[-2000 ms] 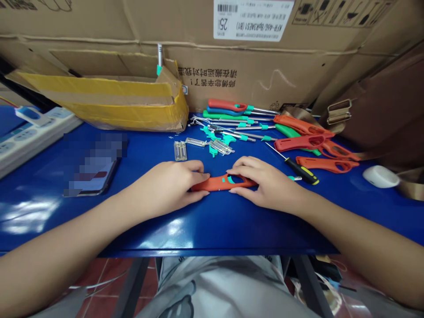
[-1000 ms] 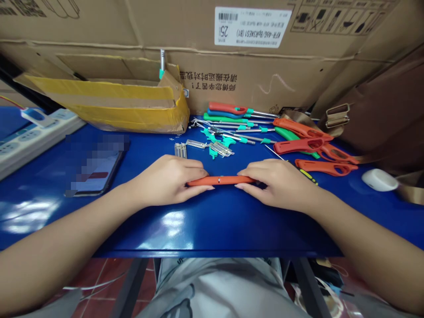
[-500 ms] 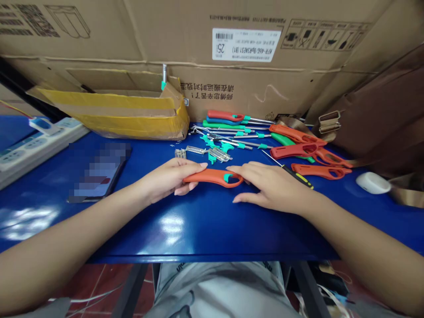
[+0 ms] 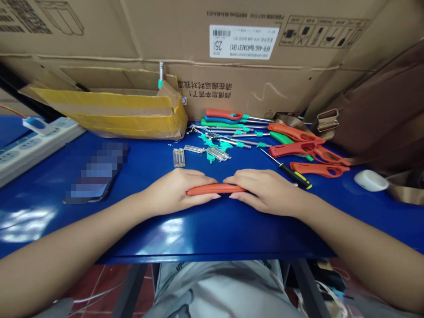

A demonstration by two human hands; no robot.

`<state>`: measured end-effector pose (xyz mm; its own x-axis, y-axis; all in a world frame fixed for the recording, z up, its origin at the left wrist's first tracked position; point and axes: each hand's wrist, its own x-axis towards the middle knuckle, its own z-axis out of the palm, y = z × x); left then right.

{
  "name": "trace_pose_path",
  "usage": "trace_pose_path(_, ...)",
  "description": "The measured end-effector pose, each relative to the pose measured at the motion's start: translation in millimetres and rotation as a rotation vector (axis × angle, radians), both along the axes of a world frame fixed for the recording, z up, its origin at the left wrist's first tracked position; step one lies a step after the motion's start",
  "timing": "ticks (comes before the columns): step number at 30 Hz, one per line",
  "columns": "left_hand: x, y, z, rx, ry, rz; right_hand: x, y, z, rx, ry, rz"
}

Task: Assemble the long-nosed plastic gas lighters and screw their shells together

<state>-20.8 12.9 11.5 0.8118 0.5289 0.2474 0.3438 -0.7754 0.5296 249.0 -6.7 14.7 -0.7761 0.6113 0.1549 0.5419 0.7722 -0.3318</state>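
An orange lighter handle [image 4: 217,189] is held between both hands just above the blue table, turned edge-up so that its long seam faces me. My left hand [image 4: 175,190] is closed round its left end, thumb on the near side and fingers on the far side. At the other end, my right hand [image 4: 265,190] pinches it the same way. Both ends are partly covered by the fingers. Beyond the hands lie clear fuel tanks [image 4: 217,153], small green plastic parts [image 4: 207,141] and metal lighter tubes [image 4: 238,142].
Several red and orange handle shells [image 4: 319,169] lie at the right, with a yellow-black screwdriver [image 4: 296,176] beside them and a white mouse [image 4: 371,180] farther right. A yellow-taped cardboard box [image 4: 115,115], a phone [image 4: 96,176] and a power strip [image 4: 36,141] stand or lie at the left.
The orange handle has been rolled from its flat side onto its edge, hiding the trigger opening and green piece. My right hand has closed further onto its right end.
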Motion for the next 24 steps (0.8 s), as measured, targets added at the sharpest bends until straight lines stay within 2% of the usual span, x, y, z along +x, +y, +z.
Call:
trace_pose_path(6,4,-5,-1.2,-0.038,0.023,0.003,-2,-3,-3.0,-0.081,0.025,0.011)
trace_pose_path(11,4,-6,-4.2,-0.062,0.023,0.024,-3,-4,-5.4,-0.043,0.008,-0.019)
trace_pose_path(17,7,-8,-7.4,-0.098,0.056,0.002,-5,-5,-3.9,-0.042,-0.009,0.032)
trace_pose_path(24,-12,15,0.9,0.042,0.095,-0.01,9,5,6.8,0.03,-0.178,-0.125)
